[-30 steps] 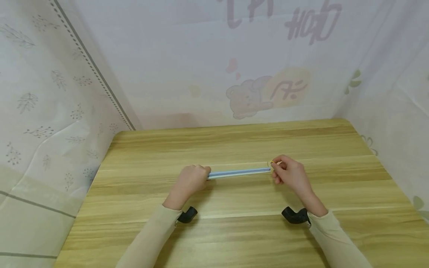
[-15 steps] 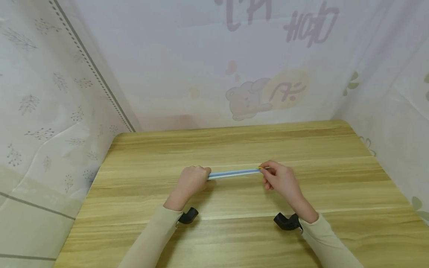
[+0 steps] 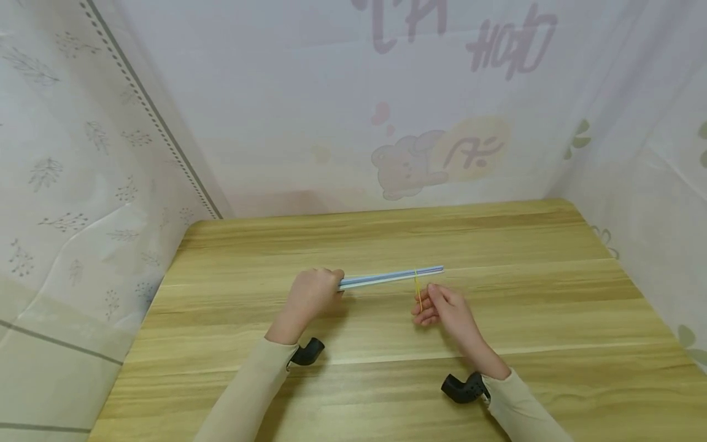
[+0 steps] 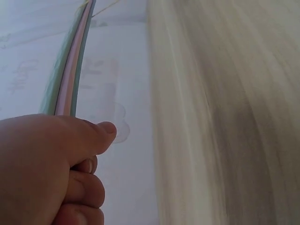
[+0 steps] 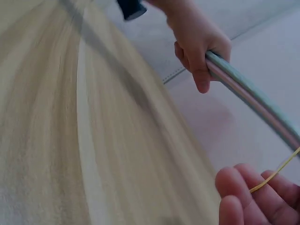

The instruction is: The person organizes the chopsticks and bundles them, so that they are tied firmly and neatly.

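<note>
My left hand (image 3: 315, 298) grips one end of a bundle of thin pastel chopsticks (image 3: 381, 279), holding it above the table. Green, pink and beige chopsticks (image 4: 70, 70) run out past the thumb in the left wrist view. A yellow rubber band (image 3: 418, 291) crosses the bundle near its far end and stretches down to my right hand (image 3: 444, 307). In the right wrist view the rubber band (image 5: 276, 172) passes between the thumb and curled fingers of the right hand (image 5: 258, 199). The far tips of the chopsticks stick out beyond the band.
The wooden table (image 3: 353, 380) lies under both hands. Behind it hangs a pale printed backdrop (image 3: 309, 123), with patterned sheets on both sides. Black curved wrist mounts (image 3: 463, 388) sit by each sleeve.
The right hand moved left along the bundle with the rubber band, then down toward me, stretching the band below the chopsticks. The bundle's far end tilted up slightly; the left hand kept its grip.
</note>
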A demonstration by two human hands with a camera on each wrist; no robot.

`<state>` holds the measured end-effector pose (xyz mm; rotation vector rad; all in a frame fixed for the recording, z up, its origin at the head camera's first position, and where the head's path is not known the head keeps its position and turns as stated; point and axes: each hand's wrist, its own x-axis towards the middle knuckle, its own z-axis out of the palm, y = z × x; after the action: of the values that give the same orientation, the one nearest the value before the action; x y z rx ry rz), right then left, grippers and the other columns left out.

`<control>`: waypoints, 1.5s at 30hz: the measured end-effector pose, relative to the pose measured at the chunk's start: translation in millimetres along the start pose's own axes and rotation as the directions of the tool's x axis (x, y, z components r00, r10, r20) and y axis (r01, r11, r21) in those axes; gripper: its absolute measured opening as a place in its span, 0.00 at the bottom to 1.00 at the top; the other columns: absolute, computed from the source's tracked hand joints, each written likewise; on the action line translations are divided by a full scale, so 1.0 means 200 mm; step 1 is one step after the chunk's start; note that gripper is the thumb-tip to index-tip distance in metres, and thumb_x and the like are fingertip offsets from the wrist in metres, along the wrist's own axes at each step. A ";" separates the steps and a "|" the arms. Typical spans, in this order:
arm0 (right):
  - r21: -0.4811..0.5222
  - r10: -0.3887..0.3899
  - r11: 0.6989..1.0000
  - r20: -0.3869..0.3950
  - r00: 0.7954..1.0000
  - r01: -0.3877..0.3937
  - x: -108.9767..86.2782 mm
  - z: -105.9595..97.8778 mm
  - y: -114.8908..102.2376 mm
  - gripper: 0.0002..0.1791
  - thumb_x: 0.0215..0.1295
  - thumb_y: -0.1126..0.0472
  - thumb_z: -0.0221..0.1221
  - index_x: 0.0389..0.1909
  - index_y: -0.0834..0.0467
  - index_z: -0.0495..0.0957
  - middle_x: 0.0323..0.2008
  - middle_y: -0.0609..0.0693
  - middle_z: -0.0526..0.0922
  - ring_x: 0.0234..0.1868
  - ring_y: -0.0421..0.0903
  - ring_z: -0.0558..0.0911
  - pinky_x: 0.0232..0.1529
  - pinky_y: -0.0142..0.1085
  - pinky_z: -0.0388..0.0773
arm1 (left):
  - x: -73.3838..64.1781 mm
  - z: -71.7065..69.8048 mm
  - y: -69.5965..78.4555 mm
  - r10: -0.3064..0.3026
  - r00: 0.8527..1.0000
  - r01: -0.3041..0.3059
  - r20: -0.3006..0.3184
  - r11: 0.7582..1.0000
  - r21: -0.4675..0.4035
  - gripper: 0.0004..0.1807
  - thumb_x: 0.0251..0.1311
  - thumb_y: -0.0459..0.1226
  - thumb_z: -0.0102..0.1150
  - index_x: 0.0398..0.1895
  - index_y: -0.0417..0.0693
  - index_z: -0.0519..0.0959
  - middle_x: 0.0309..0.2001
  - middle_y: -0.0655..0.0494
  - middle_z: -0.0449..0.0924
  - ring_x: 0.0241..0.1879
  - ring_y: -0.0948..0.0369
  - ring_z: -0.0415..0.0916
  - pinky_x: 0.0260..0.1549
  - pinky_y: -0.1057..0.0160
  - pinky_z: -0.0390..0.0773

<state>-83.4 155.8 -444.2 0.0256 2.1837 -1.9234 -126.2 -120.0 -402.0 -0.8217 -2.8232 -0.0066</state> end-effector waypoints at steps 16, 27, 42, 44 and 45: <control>0.476 -0.587 0.731 0.075 0.806 0.488 0.00 0.07 0.05 0.26 0.75 0.65 0.42 0.72 0.58 0.54 0.35 0.47 0.87 0.32 0.41 0.86 0.37 0.33 0.82 | 0.00 0.01 0.00 -0.096 0.995 0.098 0.031 0.994 -0.051 0.12 0.56 0.38 0.65 0.21 0.45 0.72 0.14 0.58 0.66 0.13 0.65 0.54 0.10 0.68 0.57; 0.616 -0.222 0.750 -0.112 0.969 0.243 0.02 0.09 -0.04 0.32 0.76 0.51 0.41 0.71 0.68 0.50 0.38 0.46 0.86 0.32 0.39 0.83 0.40 0.30 0.80 | 0.02 0.02 0.02 -0.060 0.987 0.060 -0.150 0.998 -0.006 0.14 0.54 0.36 0.65 0.18 0.45 0.69 0.12 0.58 0.62 0.12 0.66 0.51 0.08 0.70 0.55; 0.589 -0.116 0.801 -0.018 0.993 0.104 0.09 -0.07 -0.15 0.15 0.74 0.58 0.48 0.35 0.56 0.82 0.21 0.47 0.80 0.21 0.38 0.76 0.24 0.26 0.72 | 0.01 0.00 0.06 0.054 0.990 -0.051 -0.130 0.998 0.025 0.14 0.50 0.38 0.71 0.19 0.46 0.72 0.14 0.58 0.71 0.12 0.67 0.55 0.09 0.69 0.62; 0.594 -0.099 0.799 -0.020 0.995 0.091 0.09 -0.06 -0.16 0.12 0.73 0.62 0.49 0.33 0.56 0.80 0.21 0.47 0.80 0.21 0.37 0.76 0.24 0.26 0.72 | 0.01 0.00 0.07 0.053 0.991 -0.051 -0.126 0.999 0.018 0.14 0.50 0.38 0.70 0.19 0.46 0.73 0.14 0.58 0.71 0.12 0.67 0.55 0.09 0.69 0.61; 0.601 -0.096 0.794 -0.022 0.995 0.090 0.09 -0.05 -0.15 0.11 0.72 0.63 0.49 0.33 0.56 0.79 0.21 0.47 0.80 0.21 0.37 0.75 0.24 0.26 0.71 | 0.01 0.00 0.07 0.048 0.991 -0.047 -0.122 0.999 0.014 0.14 0.50 0.38 0.70 0.20 0.46 0.73 0.14 0.58 0.71 0.12 0.67 0.55 0.09 0.69 0.61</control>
<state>-107.6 159.8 -416.0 0.0162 1.4908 -2.5870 -120.7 -106.4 -402.2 -0.8556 -2.6865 -0.0329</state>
